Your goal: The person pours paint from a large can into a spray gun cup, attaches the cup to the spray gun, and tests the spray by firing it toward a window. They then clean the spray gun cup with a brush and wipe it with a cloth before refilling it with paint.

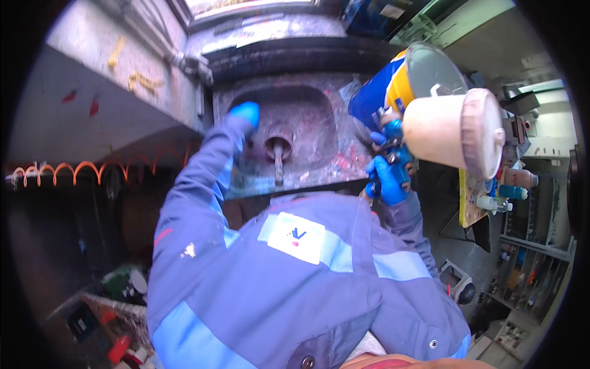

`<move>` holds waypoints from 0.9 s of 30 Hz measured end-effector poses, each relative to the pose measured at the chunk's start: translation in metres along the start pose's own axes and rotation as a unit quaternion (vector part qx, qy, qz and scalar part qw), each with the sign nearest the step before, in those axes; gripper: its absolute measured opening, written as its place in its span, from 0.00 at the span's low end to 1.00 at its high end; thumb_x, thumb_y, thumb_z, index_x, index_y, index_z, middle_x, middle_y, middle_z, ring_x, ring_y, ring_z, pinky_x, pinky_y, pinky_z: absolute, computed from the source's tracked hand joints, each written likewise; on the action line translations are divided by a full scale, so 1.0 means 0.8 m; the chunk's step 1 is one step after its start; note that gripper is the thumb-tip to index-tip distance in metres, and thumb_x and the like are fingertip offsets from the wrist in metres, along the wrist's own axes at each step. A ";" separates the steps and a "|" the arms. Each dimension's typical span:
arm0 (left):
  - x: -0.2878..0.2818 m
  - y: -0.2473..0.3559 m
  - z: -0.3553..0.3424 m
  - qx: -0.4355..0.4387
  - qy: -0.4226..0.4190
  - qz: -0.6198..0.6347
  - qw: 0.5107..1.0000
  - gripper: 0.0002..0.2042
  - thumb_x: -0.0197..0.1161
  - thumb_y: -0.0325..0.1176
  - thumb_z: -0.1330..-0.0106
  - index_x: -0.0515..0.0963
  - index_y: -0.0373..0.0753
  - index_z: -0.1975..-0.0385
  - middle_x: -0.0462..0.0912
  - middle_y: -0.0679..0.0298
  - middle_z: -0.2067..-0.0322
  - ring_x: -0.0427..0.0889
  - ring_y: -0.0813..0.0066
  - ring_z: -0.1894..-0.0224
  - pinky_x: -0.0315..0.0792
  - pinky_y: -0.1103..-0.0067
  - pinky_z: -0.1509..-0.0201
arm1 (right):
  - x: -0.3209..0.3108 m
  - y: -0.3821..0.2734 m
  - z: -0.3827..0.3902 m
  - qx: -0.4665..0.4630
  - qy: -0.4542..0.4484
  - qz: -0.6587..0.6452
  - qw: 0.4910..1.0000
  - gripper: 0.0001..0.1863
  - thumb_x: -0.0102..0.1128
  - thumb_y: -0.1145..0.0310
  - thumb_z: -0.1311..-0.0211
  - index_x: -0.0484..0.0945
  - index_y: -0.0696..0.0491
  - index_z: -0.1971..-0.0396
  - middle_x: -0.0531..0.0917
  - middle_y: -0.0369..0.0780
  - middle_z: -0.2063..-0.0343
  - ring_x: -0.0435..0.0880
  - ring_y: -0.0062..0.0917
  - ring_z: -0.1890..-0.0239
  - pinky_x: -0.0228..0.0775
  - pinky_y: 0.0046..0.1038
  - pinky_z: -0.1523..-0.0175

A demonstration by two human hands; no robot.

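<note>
My left hand [244, 113], in a blue glove, is over the left side of the stained grey sink [319, 169], its fingers curled and whatever they hold hidden. My right hand [387, 175], also gloved, grips a blue spray gun [396, 147] by its handle, with a large whitish lidded cup [439, 129] tilted sideways on it. Just behind the gun, a blue and yellow bucket [375, 92] with an open mouth leans at the sink's right side. A metal pipe [278, 163] rises at the middle of the basin.
An orange coiled hose [86, 171] runs along the left, below a grey panel [92, 104] beside a wall-mounted metal pipe. A window ledge [264, 34] lies behind the sink. At right stand a yellow board [467, 203] with bottles [513, 192] and shelving [534, 252].
</note>
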State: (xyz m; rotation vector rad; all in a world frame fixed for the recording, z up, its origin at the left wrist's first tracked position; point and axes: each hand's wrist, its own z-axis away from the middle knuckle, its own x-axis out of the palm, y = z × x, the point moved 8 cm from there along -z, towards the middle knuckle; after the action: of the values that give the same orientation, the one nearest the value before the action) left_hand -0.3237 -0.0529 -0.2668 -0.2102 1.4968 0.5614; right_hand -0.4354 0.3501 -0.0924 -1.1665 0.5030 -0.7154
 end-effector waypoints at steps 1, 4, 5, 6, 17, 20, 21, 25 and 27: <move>0.054 -0.016 0.004 -0.014 -0.071 -0.019 0.997 0.12 0.52 0.34 0.34 0.82 0.40 0.59 0.81 0.48 0.54 0.80 0.46 0.52 0.75 0.61 0.48 | 0.001 0.004 0.001 0.024 -0.005 -0.001 1.000 0.09 0.52 0.66 0.30 0.80 0.52 0.65 0.78 0.33 0.76 0.73 0.12 0.81 0.65 0.16 0.80; 0.156 -0.027 0.030 -0.054 -0.200 -0.034 0.978 0.17 0.46 0.38 0.30 0.79 0.42 0.49 0.77 0.53 0.45 0.76 0.49 0.45 0.71 0.62 0.41 | 0.001 0.002 0.003 -0.011 -0.027 0.243 0.969 0.06 0.57 0.66 0.46 0.79 0.50 0.69 0.77 0.34 0.77 0.75 0.23 0.75 0.65 0.25 0.71; 0.165 -0.029 0.033 -0.072 -0.224 -0.034 0.971 0.18 0.45 0.40 0.28 0.78 0.43 0.46 0.75 0.54 0.42 0.75 0.50 0.42 0.70 0.62 0.38 | 0.005 -0.004 0.003 -0.061 -0.045 0.271 0.960 0.09 0.59 0.66 0.52 0.79 0.49 0.69 0.77 0.34 0.76 0.76 0.28 0.72 0.65 0.29 0.67; 0.165 -0.027 0.038 -0.077 -0.243 -0.023 0.967 0.20 0.43 0.41 0.27 0.77 0.44 0.43 0.74 0.56 0.39 0.74 0.51 0.40 0.69 0.62 0.36 | 0.007 -0.004 0.006 -0.080 -0.049 0.274 0.957 0.12 0.60 0.66 0.59 0.79 0.48 0.70 0.77 0.35 0.76 0.76 0.32 0.70 0.64 0.34 0.63; -0.159 0.043 0.110 -0.193 -0.025 0.120 0.973 0.32 0.67 0.67 0.51 0.85 0.40 0.66 0.86 0.55 0.63 0.85 0.57 0.59 0.77 0.68 0.54 | -0.009 -0.039 0.003 -0.193 -0.051 0.249 0.948 0.08 0.56 0.66 0.50 0.78 0.47 0.68 0.80 0.32 0.71 0.78 0.28 0.64 0.66 0.33 0.55; -0.217 0.093 0.143 -0.163 0.072 0.212 0.961 0.31 0.67 0.67 0.51 0.83 0.37 0.76 0.82 0.49 0.76 0.83 0.55 0.71 0.75 0.70 0.63 | 0.006 -0.107 -0.011 -0.281 -0.063 0.210 0.934 0.07 0.51 0.66 0.43 0.78 0.50 0.68 0.79 0.33 0.71 0.78 0.26 0.66 0.67 0.30 0.58; -0.229 0.107 0.146 -0.158 0.089 0.249 0.951 0.30 0.69 0.63 0.49 0.81 0.35 0.79 0.78 0.50 0.80 0.81 0.59 0.75 0.73 0.69 0.66 | 0.015 -0.139 -0.015 -0.322 -0.071 0.212 0.920 0.08 0.50 0.66 0.40 0.77 0.50 0.68 0.79 0.34 0.71 0.78 0.25 0.67 0.68 0.29 0.59; -0.272 0.174 0.158 -0.044 0.155 0.561 0.812 0.20 0.66 0.46 0.34 0.77 0.38 0.84 0.74 0.70 0.85 0.68 0.85 0.79 0.65 0.81 0.75 | 0.053 -0.297 -0.012 -0.492 -0.089 0.185 0.846 0.12 0.44 0.66 0.31 0.77 0.54 0.68 0.77 0.36 0.72 0.77 0.22 0.70 0.70 0.24 0.62; -0.288 0.202 0.178 -0.029 0.183 0.617 0.765 0.20 0.62 0.46 0.31 0.77 0.38 0.80 0.73 0.70 0.83 0.68 0.85 0.78 0.61 0.83 0.72 | 0.074 -0.371 -0.006 -0.505 -0.102 0.111 0.850 0.15 0.41 0.66 0.27 0.77 0.56 0.67 0.77 0.37 0.72 0.76 0.21 0.71 0.71 0.22 0.64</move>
State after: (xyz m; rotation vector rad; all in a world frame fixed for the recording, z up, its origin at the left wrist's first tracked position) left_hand -0.2693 0.1006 0.0029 0.7513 1.8800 1.6928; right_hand -0.4704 0.2385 0.1867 -2.0942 0.8581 -0.0617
